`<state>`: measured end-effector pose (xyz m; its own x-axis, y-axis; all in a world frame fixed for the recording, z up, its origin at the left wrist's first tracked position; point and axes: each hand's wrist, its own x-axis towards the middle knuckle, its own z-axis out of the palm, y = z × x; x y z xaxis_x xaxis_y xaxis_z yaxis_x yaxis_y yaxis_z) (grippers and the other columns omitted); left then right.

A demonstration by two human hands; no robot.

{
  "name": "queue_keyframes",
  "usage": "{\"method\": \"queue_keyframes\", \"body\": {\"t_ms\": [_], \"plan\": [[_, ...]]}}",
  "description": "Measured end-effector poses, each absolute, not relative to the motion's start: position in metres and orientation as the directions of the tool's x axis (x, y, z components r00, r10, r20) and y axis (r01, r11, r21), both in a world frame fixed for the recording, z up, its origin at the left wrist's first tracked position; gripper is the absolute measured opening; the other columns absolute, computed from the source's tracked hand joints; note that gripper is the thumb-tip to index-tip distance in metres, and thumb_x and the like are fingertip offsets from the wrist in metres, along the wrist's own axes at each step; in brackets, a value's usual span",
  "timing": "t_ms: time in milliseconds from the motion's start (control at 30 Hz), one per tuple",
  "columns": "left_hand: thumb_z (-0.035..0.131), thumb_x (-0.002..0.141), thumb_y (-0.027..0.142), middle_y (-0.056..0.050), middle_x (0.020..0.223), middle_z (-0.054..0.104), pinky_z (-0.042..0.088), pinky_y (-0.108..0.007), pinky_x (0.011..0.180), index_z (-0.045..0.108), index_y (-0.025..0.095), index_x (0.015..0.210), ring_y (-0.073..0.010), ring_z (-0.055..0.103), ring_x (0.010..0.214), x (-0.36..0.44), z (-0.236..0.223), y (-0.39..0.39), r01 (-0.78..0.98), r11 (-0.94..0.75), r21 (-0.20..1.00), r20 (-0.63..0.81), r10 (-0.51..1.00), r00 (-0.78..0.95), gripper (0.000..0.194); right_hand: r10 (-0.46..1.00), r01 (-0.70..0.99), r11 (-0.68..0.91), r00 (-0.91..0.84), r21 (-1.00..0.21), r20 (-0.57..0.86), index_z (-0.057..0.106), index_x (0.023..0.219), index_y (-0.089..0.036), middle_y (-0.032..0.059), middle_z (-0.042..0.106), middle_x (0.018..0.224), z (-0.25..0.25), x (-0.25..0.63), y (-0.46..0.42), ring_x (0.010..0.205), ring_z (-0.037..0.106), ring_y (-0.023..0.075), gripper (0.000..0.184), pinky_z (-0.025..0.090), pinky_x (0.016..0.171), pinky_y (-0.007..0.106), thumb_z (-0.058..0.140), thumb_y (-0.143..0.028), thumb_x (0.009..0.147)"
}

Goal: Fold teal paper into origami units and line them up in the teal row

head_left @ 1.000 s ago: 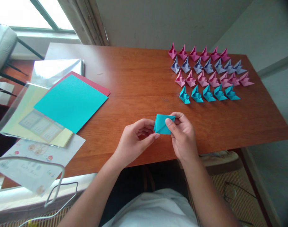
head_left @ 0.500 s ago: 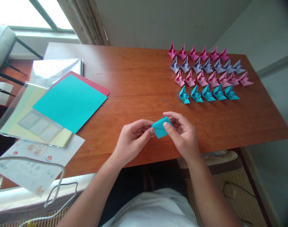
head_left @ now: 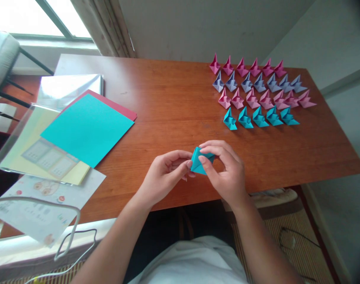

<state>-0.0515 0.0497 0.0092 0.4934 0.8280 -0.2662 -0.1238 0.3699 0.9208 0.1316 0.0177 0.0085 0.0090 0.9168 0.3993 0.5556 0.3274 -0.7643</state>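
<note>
A small piece of folded turquoise paper (head_left: 197, 162) is held between my two hands above the table's front edge. My left hand (head_left: 169, 169) pinches its left side between thumb and fingers. My right hand (head_left: 225, 165) grips the upper right, with the thumb on the near face and the fingers over the top. Part of the paper is hidden behind the right fingers. Beyond my right hand stands a row of turquoise origami pieces (head_left: 259, 117) with pointed tips. Behind it are rows of pink pieces (head_left: 252, 98), lilac pieces (head_left: 259, 83) and magenta pieces (head_left: 242, 68).
On the left of the wooden table (head_left: 162, 102), turquoise sheets (head_left: 88, 128) overlap a red sheet (head_left: 117, 104). Under and around them lie a clear packet with yellow paper (head_left: 23, 138), a shiny pack (head_left: 70, 86) and a printed sheet (head_left: 46, 209). A white cable (head_left: 76, 221) loops at the lower left.
The folded paper has turned in my hands and shows a different face and outline. My right fingers have come over its top edge. The left hand has barely moved.
</note>
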Motion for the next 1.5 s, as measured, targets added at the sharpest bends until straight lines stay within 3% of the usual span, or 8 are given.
{"method": "queue_keyframes", "body": {"t_ms": [167,467,733,933,1167,1267,1400,1500], "plan": [[0.073,0.092,0.029,-0.004,0.096,0.078,0.057,-0.018,0.07,0.072,0.016,0.113,-0.013,0.071,0.082,-0.051,0.005,0.048,-0.17,0.343,0.924,-0.218,0.837,0.502,0.025,0.885,0.567,0.418,-0.079,-0.71,0.458,0.069,0.104,-0.024,0.0064,0.072,0.112,0.007,0.131,0.016,0.106,0.069,0.0193,0.016,0.056,0.095,0.036,0.064,-0.013,0.094],[0.074,0.091,0.033,0.001,0.078,0.071,0.05,-0.014,0.062,0.074,0.017,0.092,-0.0084,0.062,0.069,-0.05,0.004,0.047,-0.149,0.246,0.958,-0.173,0.907,0.385,0.017,0.854,0.539,0.516,-0.26,-0.666,0.451,0.065,0.124,-0.021,0.0144,0.068,0.129,0.008,0.134,0.01,0.119,0.065,0.0271,0.042,0.054,0.103,0.046,0.08,-0.033,0.087],[0.077,0.085,0.042,0.0,0.071,0.068,0.048,-0.019,0.057,0.073,0.015,0.081,-0.0111,0.058,0.062,-0.05,0.01,0.05,-0.1,0.272,0.957,-0.225,0.914,0.337,0.027,0.845,0.593,0.516,-0.238,-0.618,0.478,0.06,0.135,-0.031,0.0109,0.068,0.133,0.003,0.128,0.008,0.123,0.064,0.0287,0.047,0.056,0.103,0.051,0.075,-0.029,0.091],[0.075,0.087,0.038,-0.004,0.084,0.075,0.055,-0.022,0.069,0.076,0.014,0.094,-0.0147,0.067,0.075,-0.051,0.009,0.049,-0.164,0.325,0.932,-0.246,0.894,0.373,0.024,0.831,0.654,0.51,-0.207,-0.559,0.516,0.058,0.139,-0.032,0.0116,0.066,0.137,-0.004,0.125,0.01,0.126,0.063,0.0296,0.051,0.055,0.105,0.054,0.073,-0.023,0.091],[0.089,0.073,0.027,-0.006,0.097,0.079,0.06,-0.027,0.086,0.072,0.014,0.106,-0.0198,0.075,0.092,-0.047,0.004,0.049,-0.215,0.391,0.895,-0.267,0.855,0.444,0.039,0.83,0.661,0.504,-0.193,-0.556,0.523,0.06,0.138,-0.031,0.0111,0.065,0.138,-0.005,0.127,0.014,0.127,0.061,0.0295,0.05,0.053,0.108,0.054,0.07,-0.017,0.091],[0.089,0.074,0.028,-0.007,0.096,0.079,0.061,-0.027,0.082,0.072,0.014,0.105,-0.02,0.076,0.09,-0.046,0.002,0.049,-0.22,0.379,0.899,-0.26,0.866,0.428,0.037,0.857,0.63,0.485,-0.206,-0.606,0.472,0.059,0.139,-0.034,0.0093,0.06,0.145,0.0,0.127,0.013,0.133,0.057,0.0296,0.052,0.05,0.112,0.055,0.068,-0.014,0.091],[0.087,0.077,0.033,-0.007,0.092,0.08,0.063,-0.028,0.075,0.071,0.015,0.104,-0.02,0.076,0.082,-0.046,0.004,0.048,-0.217,0.362,0.906,-0.274,0.895,0.351,0.036,0.949,0.469,0.31,-0.098,-0.827,0.3,0.047,0.149,-0.036,0.008,0.049,0.156,0.002,0.121,0.008,0.141,0.051,0.0301,0.063,0.05,0.112,0.055,0.069,-0.023,0.091],[0.087,0.076,0.035,-0.006,0.092,0.08,0.062,-0.025,0.067,0.07,0.015,0.104,-0.0196,0.076,0.081,-0.047,0.005,0.048,-0.206,0.361,0.909,-0.286,0.903,0.322,0.038,0.974,0.214,0.114,0.167,-0.97,0.152,0.052,0.141,-0.032,0.0091,0.064,0.136,-0.005,0.116,0.008,0.121,0.066,0.0253,0.054,0.06,0.096,0.043,0.072,-0.034,0.09]]}}
